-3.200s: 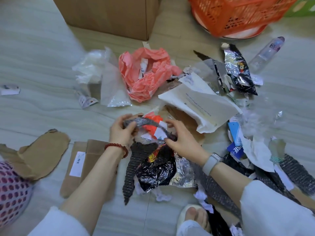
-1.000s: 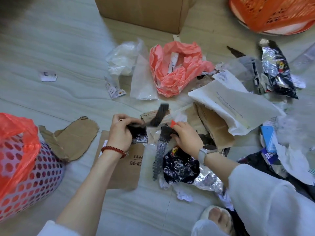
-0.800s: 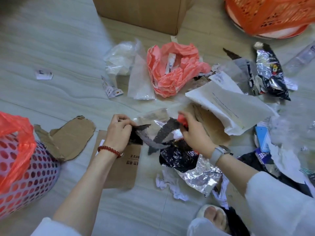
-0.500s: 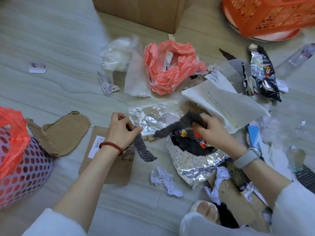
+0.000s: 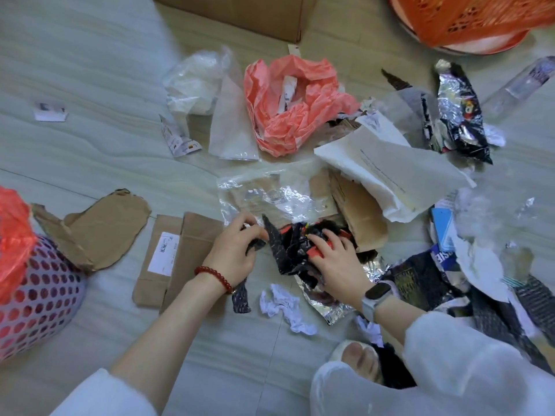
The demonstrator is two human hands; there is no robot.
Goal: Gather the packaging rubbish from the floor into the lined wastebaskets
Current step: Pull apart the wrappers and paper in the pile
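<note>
No print on the wrappers can be read. On the floor (image 5: 90, 70), a black wrapper strip (image 5: 277, 244) is pinched by the left hand (image 5: 234, 253); the crumpled black-and-red wrapper bundle (image 5: 303, 244) is gripped by the right hand (image 5: 333, 259), fingers curled.

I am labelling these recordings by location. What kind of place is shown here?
Probably a room in a home, after parcels were unpacked. The person sits on a pale tiled floor, beside a cardboard box, a perforated wastebasket with a red liner and scattered packaging.
</note>
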